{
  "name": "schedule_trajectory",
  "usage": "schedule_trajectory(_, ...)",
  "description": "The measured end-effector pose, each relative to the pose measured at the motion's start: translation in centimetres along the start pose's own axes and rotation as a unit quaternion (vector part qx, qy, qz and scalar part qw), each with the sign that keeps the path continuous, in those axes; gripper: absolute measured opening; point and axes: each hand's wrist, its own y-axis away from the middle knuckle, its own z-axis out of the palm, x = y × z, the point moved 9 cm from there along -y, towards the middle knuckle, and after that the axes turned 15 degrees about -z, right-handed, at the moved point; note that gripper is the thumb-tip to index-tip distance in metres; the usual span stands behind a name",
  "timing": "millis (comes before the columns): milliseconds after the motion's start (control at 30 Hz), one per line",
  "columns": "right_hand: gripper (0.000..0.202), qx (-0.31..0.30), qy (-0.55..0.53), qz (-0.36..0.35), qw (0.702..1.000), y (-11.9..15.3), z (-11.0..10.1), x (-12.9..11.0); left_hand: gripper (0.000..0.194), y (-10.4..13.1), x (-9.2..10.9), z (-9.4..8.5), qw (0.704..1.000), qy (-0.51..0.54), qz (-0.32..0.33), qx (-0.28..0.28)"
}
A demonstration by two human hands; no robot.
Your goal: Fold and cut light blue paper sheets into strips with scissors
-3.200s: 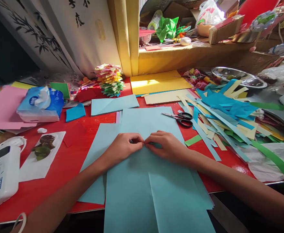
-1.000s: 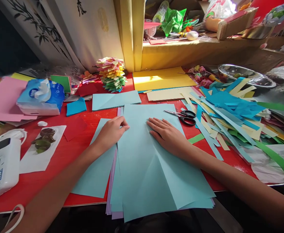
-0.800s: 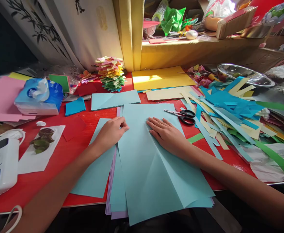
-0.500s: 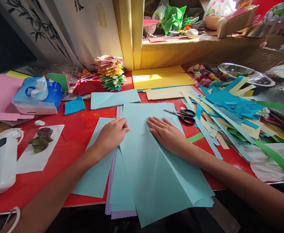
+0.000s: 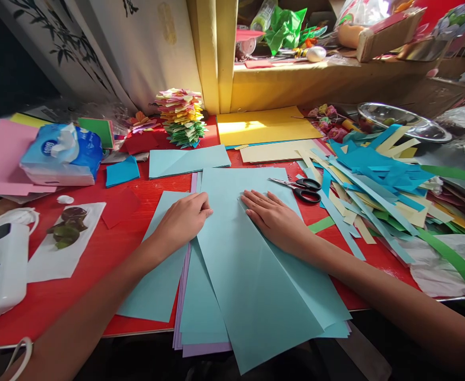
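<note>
A large light blue sheet [image 5: 248,286] lies at an angle over more light blue and lilac sheets [image 5: 206,349] at the table's front edge. My left hand [image 5: 188,214] is closed at the sheet's left edge, its fingers curled; whatever is in them is hidden. My right hand [image 5: 268,214] lies flat on the blue paper, fingers stretched out, holding nothing. Black-handled scissors [image 5: 307,190] rest just beyond it, partly on the paper. Under my left forearm lies another light blue sheet [image 5: 153,291].
Paper strips [image 5: 375,180] are heaped at the right. A stack of folded colored paper [image 5: 180,119], yellow sheets [image 5: 268,124] and a light blue stack [image 5: 188,160] stand behind. Tissues [image 5: 61,154], a white device [image 5: 2,270] and a metal bowl [image 5: 403,121] line the sides.
The near end of the top blue sheet has swung slightly to the right and lies flatter, showing more of the sheets under its left edge. Both hands have hardly moved.
</note>
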Motion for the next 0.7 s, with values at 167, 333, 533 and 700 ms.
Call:
schedule_trajectory(167,0.052,0.003,-0.030,0.003,1.000,0.0,-0.5,-0.1,0.014,-0.7,-0.4,-1.0,0.997,0.059,0.004,0.041)
schedule_trajectory(333,0.053,-0.008,-0.037,-0.028,0.999,-0.2,-0.3,-0.8,0.016,-1.2,-1.2,-2.5,0.989,0.099,-0.012,0.107)
schedule_trajectory(533,0.053,-0.031,-0.027,-0.009,0.999,-0.4,0.2,0.2,0.028,-2.0,-2.7,-1.5,0.993,0.078,-0.078,0.044)
schedule_trajectory(700,0.051,-0.022,-0.026,0.009,0.999,-0.5,0.1,0.7,0.037,-2.0,-3.0,-1.3,0.993,0.065,-0.098,0.029)
